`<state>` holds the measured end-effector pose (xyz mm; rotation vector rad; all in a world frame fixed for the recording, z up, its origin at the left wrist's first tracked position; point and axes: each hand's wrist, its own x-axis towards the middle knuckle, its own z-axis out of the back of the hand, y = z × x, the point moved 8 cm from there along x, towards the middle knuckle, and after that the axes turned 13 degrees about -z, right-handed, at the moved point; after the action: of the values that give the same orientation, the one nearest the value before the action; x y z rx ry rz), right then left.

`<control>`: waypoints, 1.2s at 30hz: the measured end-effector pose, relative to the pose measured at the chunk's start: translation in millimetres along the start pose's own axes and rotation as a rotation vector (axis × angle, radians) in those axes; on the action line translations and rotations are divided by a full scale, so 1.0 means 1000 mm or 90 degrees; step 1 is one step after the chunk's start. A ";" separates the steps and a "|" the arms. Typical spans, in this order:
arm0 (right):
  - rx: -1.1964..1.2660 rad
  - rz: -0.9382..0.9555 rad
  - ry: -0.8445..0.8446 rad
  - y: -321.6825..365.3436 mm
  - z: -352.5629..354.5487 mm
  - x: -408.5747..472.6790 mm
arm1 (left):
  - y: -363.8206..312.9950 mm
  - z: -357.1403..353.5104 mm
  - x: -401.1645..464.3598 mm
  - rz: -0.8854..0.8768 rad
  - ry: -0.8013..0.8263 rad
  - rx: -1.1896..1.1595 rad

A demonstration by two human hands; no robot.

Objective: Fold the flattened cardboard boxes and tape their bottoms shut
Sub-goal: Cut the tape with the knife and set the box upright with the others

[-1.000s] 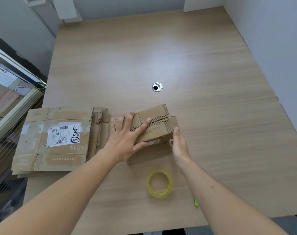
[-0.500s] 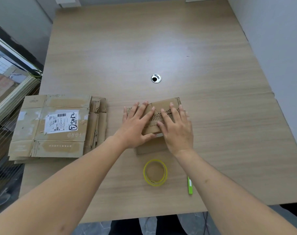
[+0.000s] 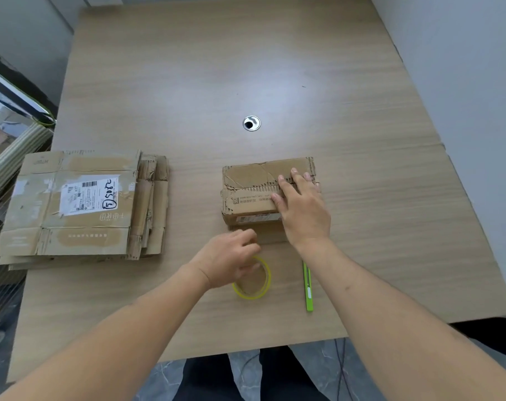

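R hand [image 3: 302, 208] flat, fingers straight, pressing closed flaps of folded box [image 3: 254, 192] at frame center. L hand [image 3: 231, 260] over yellow tape roll [image 3: 253, 280] just below box, fingers curled; can't tell if gripping it. Green pen [image 3: 308, 287] right of roll. Flat box stack [image 3: 81, 206] at left on table [image 3: 217, 68].

Illumination is bright, diffuse and even, with a broad pale sheen on the table [image 3: 274, 68] beyond the metal grommet [image 3: 251, 123], which itself shows a small specular highlight. Shadows are soft and short: a faint one lies on the near side of the folded box [image 3: 254, 192], toward the viewer from the grommet, and another under the left hand [image 3: 231, 261]. Wide-angle distortion bows the table edges and stretches both forearms at the bottom corners, and the left hand's fingers are slightly motion-blurred.
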<state>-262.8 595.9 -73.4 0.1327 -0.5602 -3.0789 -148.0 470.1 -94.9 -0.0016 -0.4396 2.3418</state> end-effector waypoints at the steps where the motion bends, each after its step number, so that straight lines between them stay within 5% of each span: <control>1: 0.005 -0.003 0.000 0.000 0.000 -0.002 | 0.003 -0.019 -0.006 0.065 0.091 -0.049; 4: 0.013 -0.008 -0.002 0.001 0.000 -0.006 | -0.007 -0.063 -0.023 0.169 0.303 -0.127; 7: 0.018 -0.012 0.004 0.000 0.000 -0.006 | -0.015 -0.073 -0.025 0.198 0.328 -0.127; 12: 0.017 -0.009 0.030 0.001 0.000 -0.008 | -0.015 -0.064 -0.031 0.192 0.248 -0.113; 18: 0.027 0.004 0.085 0.007 -0.002 -0.014 | -0.011 0.050 -0.013 0.081 -0.143 -0.200; 22: 0.030 0.038 0.138 0.012 -0.003 -0.023 | 0.009 0.111 0.000 0.075 -0.257 -0.172; 31: 0.233 0.051 0.310 0.042 0.000 -0.043 | 0.059 0.084 -0.011 0.247 -0.119 -0.226; 36: 0.409 0.012 0.256 0.037 0.006 -0.042 | 0.066 0.074 -0.011 0.267 -0.076 -0.200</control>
<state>-221.8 564.2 -51.7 0.7140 -1.4553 -2.6086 -193.6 395.4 -47.4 -0.1137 -0.9394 2.6611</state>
